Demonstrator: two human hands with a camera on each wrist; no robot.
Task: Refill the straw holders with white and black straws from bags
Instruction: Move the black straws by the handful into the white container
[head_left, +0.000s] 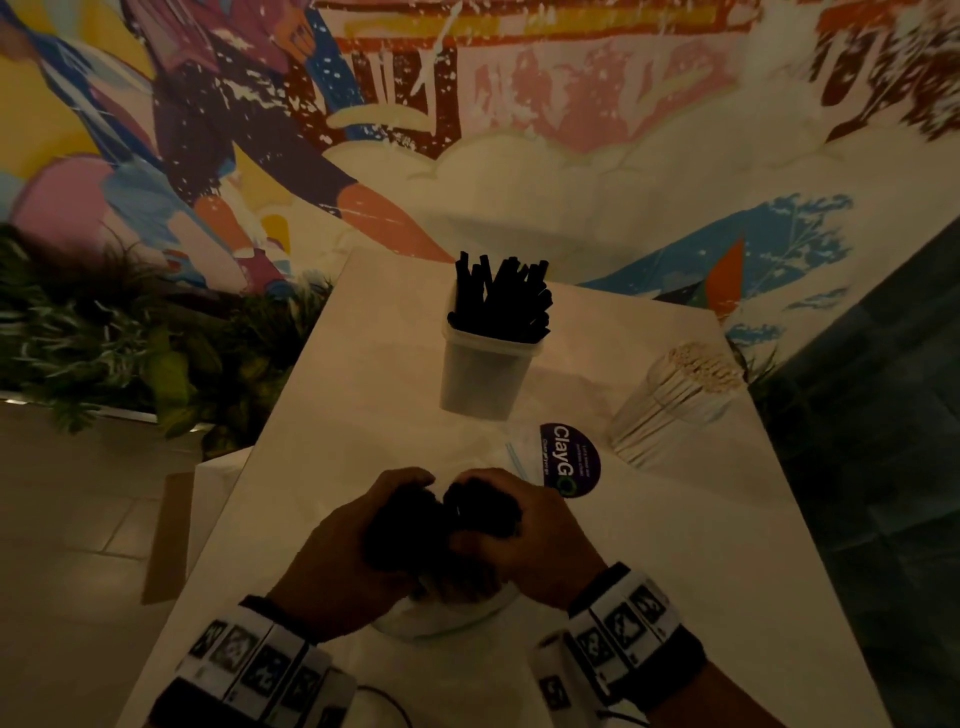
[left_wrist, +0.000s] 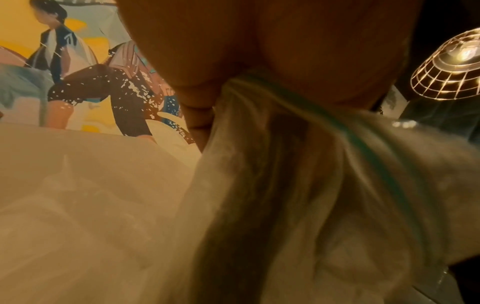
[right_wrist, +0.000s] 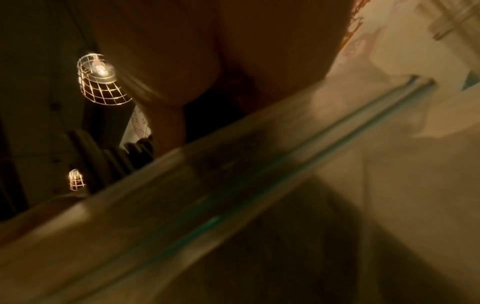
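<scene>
Both hands, left hand (head_left: 337, 561) and right hand (head_left: 535, 535), are gripping a light, slippery bag (left_wrist: 298, 185) of black straws (head_left: 441, 525) at 6 o'clock; bunching its neck looks safest.

round purple sticker (head_left: 570, 460) on the table (head_left: 374, 364), white "ClayGo", smaller print unreadable

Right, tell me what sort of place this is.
Probably a café or casual eatery: a painted mural behind a pale table, a holder of black straws, a ClayGo table sticker, and caged pendant lamps overhead.
</scene>
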